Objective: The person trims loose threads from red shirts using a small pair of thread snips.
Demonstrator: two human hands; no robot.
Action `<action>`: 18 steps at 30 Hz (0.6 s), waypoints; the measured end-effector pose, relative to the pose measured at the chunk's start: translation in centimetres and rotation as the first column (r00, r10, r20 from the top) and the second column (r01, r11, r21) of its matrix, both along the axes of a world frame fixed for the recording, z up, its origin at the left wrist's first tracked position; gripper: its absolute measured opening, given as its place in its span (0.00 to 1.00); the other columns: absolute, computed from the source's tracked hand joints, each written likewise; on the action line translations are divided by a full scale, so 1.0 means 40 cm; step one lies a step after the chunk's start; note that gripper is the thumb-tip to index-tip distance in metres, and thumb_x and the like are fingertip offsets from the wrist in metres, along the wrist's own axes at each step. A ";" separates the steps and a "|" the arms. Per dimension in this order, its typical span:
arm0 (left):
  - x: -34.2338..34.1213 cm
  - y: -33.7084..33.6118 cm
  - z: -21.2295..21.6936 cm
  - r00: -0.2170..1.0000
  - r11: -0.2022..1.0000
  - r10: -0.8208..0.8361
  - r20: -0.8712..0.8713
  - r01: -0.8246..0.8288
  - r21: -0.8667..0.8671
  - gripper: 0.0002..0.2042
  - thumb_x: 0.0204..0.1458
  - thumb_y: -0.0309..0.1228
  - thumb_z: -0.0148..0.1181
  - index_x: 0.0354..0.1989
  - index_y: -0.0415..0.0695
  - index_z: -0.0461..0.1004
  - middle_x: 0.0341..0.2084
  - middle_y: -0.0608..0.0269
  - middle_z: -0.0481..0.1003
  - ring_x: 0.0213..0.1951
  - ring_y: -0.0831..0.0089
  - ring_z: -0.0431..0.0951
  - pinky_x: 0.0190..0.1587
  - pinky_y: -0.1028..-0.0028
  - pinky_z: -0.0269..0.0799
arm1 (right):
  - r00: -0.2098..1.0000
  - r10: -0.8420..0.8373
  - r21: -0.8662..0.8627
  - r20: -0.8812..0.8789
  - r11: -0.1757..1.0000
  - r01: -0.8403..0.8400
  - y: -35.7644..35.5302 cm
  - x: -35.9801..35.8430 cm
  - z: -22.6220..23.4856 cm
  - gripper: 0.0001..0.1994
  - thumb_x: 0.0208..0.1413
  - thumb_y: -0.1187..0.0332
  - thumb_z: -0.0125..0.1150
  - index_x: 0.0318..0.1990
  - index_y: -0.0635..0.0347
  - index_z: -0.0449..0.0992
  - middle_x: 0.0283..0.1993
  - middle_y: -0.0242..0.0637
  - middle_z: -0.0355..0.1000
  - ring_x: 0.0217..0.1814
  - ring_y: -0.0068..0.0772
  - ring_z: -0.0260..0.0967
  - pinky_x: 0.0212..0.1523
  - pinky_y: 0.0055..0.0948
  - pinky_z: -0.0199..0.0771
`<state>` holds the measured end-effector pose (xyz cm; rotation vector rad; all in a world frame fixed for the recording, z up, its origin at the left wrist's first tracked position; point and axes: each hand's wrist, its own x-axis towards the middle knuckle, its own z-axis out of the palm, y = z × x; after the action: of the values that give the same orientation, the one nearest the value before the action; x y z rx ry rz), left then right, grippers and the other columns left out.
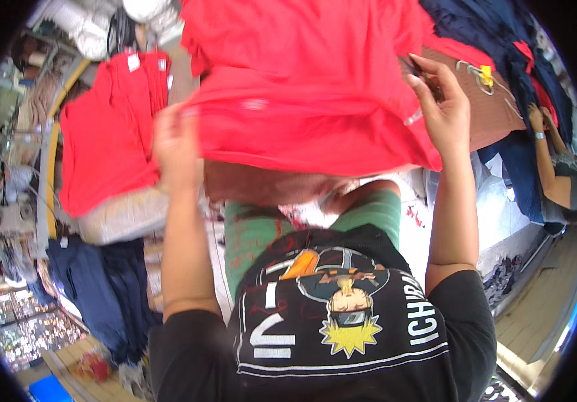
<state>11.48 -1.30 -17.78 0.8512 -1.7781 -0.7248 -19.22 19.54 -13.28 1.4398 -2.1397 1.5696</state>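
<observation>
A red fabric garment lies spread in front of me over a brown ribbed cloth. At the garment's left edge is my left hand; motion smears its fingers, so their grip cannot be made out. My right hand is raised at the garment's right side, its fingers closed around a small dark tool. A shiny tip shows below that hand, against the red fabric. The tool's exact kind is partly hidden by the fingers.
Folded red garments are stacked on the left, above dark navy clothes hanging lower down. Metal hooks with a yellow piece lie at the right. Beyond them are navy garments and another person's hands.
</observation>
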 end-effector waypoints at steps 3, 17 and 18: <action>0.121 -0.152 0.147 0.792 0.979 0.193 -0.580 -0.117 0.166 0.10 0.58 0.28 0.51 0.46 0.38 0.71 0.39 0.61 0.74 0.42 0.72 0.73 0.45 0.73 0.70 | 0.993 -0.096 -0.134 0.064 0.986 0.104 0.040 -0.086 0.053 0.13 0.55 0.73 0.62 0.48 0.60 0.76 0.38 0.28 0.73 0.37 0.15 0.66 0.41 0.20 0.69; 0.018 0.058 -0.025 0.933 0.986 0.019 0.360 0.042 -0.161 0.27 0.50 0.37 0.64 0.57 0.40 0.65 0.57 0.53 0.64 0.61 0.58 0.61 0.63 0.61 0.53 | 0.982 0.002 0.444 0.190 0.892 -0.088 -0.229 -0.267 -0.033 0.18 0.50 0.57 0.66 0.42 0.62 0.79 0.36 0.41 0.77 0.38 0.29 0.73 0.42 0.29 0.71; 0.018 0.094 -0.052 0.878 0.978 -0.016 0.478 0.112 -0.174 0.28 0.47 0.37 0.66 0.57 0.41 0.66 0.57 0.54 0.65 0.60 0.57 0.62 0.62 0.60 0.54 | 0.988 0.016 0.460 0.152 0.884 -0.085 -0.244 -0.246 -0.055 0.19 0.49 0.56 0.67 0.42 0.62 0.79 0.36 0.41 0.77 0.38 0.30 0.74 0.42 0.30 0.72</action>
<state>12.20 2.47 -19.85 0.8874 -2.2835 -0.3844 -29.06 9.77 -15.47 1.5537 -2.7270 1.2552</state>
